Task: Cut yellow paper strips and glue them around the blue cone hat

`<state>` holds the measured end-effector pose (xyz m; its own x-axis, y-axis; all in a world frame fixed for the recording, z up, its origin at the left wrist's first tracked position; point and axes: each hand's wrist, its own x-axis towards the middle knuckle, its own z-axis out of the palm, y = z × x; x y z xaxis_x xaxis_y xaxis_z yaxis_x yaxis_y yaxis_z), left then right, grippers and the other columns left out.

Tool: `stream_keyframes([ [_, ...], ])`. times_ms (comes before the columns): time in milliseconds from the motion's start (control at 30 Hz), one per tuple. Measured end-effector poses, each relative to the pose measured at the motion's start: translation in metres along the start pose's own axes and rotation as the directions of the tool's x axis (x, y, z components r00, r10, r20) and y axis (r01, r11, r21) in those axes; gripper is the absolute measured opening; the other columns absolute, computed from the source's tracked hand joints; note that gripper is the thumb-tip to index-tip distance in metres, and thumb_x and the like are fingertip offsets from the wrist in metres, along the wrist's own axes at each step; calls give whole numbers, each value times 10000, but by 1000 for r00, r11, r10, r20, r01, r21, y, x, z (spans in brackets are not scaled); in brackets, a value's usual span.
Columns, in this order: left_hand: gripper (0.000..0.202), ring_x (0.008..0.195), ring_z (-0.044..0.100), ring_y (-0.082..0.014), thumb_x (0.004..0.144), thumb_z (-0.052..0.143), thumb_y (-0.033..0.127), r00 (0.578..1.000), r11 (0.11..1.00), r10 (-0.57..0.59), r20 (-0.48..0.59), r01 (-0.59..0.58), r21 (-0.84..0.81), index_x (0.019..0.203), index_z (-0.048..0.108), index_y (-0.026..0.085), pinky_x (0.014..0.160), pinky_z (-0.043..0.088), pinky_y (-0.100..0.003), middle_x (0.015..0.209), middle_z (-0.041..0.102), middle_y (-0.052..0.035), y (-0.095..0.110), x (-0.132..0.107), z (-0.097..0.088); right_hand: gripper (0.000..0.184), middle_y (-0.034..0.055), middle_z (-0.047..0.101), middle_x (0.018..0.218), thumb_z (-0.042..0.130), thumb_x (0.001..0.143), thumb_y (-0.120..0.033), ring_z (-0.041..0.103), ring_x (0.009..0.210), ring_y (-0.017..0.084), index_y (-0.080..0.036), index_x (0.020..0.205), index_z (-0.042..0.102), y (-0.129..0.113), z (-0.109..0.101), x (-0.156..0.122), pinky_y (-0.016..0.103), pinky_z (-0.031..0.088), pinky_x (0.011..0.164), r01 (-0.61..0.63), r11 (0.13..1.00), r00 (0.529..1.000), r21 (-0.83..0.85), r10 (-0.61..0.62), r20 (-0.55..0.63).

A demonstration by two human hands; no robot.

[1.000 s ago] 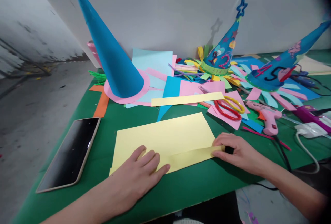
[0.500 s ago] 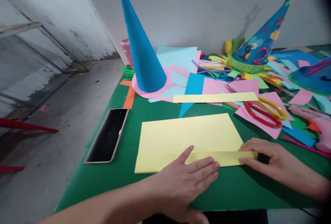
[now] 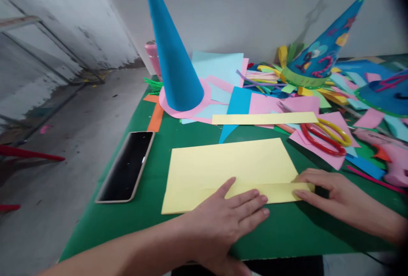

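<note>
One yellow sheet [image 3: 223,163] lies flat on the green tabletop [image 3: 293,233], its long side toward the person. Along its near edge runs a narrow band [image 3: 280,193] of the same yellow; whether it is a turned-up fold or a separate piece I cannot tell. The left hand [image 3: 228,216] rests palm down over that near edge, fingers straight and grasping nothing, the little finger spread from the rest. Compared with a second ago, it has slid rightward along the sheet and its bent fingers have straightened. The right hand [image 3: 331,193] stays pinched, thumb against fingers, on the band's end by the sheet's near right corner. That suggests one end is being steadied while the band is smoothed toward it.

Outward, green surface shows left of the sheet, up to the phone [image 3: 126,167], so the left side seems the roomier one. Beyond the sheet's far edge, only a narrow stretch separates it from a loose strip [image 3: 264,118], which reaches the scissors [image 3: 328,153] past the far right corner. Beyond the far left corner, a blue cone [image 3: 178,72] stands on a pink ring [image 3: 164,103]. On the person's side of the sheet, the tabletop's own edge runs near, giving the wrists limited depth.
</note>
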<state>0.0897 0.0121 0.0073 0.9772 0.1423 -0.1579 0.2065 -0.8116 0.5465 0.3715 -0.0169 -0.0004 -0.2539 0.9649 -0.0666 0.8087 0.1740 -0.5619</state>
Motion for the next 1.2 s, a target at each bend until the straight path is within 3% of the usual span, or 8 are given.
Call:
stream_keyframes([
  [67, 845, 1327, 71, -260, 764, 474, 516, 1000, 1000, -18, 5, 18, -14, 1389, 48, 141, 1031, -102, -520, 1454, 63, -96, -1, 1, 0, 253, 34, 588, 670, 480, 814, -409, 539, 613, 165, -211, 711, 599, -3, -5, 2, 278, 426, 551, -23, 999, 989, 31, 18, 144],
  [167, 920, 1323, 66, -285, 726, 538, 495, 999, 1000, -20, 40, 21, -10, 1389, 0, 152, 1029, -51, -557, 1452, 34, -112, -3, 3, -2, 274, 20, 551, 655, 443, 839, -392, 513, 608, 149, -189, 690, 551, -7, -11, 6, 270, 390, 556, -48, 998, 979, 34, 41, 198],
  [400, 913, 1312, 52, -320, 740, 529, 477, 996, 998, 21, 90, -27, 65, 1385, -5, 113, 1009, 3, -609, 1438, 64, -168, -12, 12, 5, 236, -5, 506, 632, 464, 834, -350, 475, 582, 123, -182, 678, 519, -6, -10, 8, 243, 331, 535, -14, 1000, 985, -17, 17, 170],
  [767, 876, 1312, 49, -302, 747, 560, 320, 996, 993, 16, 83, -26, 114, 1386, -8, 129, 1019, 28, -593, 1434, 76, -145, -14, 13, 8, 143, -4, 486, 662, 491, 817, -294, 466, 627, 132, -191, 718, 492, -8, -5, 4, 253, 354, 580, 41, 994, 996, -104, -31, 88],
  [900, 961, 1307, 33, -315, 697, 618, 381, 993, 997, 6, 116, -15, 78, 1387, -5, 140, 1007, -16, -603, 1433, 60, -150, -13, 14, 7, 135, 3, 500, 690, 517, 806, -326, 485, 640, 143, -198, 769, 499, -2, 2, -1, 263, 379, 570, -18, 993, 1000, -115, 18, -8],
  [1033, 940, 1309, 35, -300, 698, 625, 367, 991, 995, -18, 129, 6, 96, 1388, 21, 157, 1011, -27, -591, 1429, 46, -134, -7, 15, 0, 136, 67, 561, 897, 477, 836, -293, 529, 785, 181, -204, 938, 490, 1, 13, -20, 310, 434, 674, -124, 988, 952, -91, 93, -291],
  [1100, 863, 1313, 46, -278, 737, 589, 330, 991, 993, -40, 130, 24, 118, 1385, 49, 150, 1024, -2, -574, 1426, 53, -122, -1, 15, -5, 193, 100, 565, 994, 457, 842, -225, 519, 934, 213, -196, 1032, 475, -6, 20, -33, 356, 412, 789, -78, 983, 903, -165, 0, -430],
  [1200, 752, 1320, 51, -239, 780, 533, 255, 986, 980, -107, 127, 83, 180, 1379, 92, 143, 1042, 35, -542, 1425, 58, -102, 6, 14, -12, 314, 90, 607, 1060, 470, 816, -166, 519, 1006, 214, -185, 1130, 465, -28, 33, -44, 368, 371, 857, 126, 936, 922, -328, -233, -311],
])
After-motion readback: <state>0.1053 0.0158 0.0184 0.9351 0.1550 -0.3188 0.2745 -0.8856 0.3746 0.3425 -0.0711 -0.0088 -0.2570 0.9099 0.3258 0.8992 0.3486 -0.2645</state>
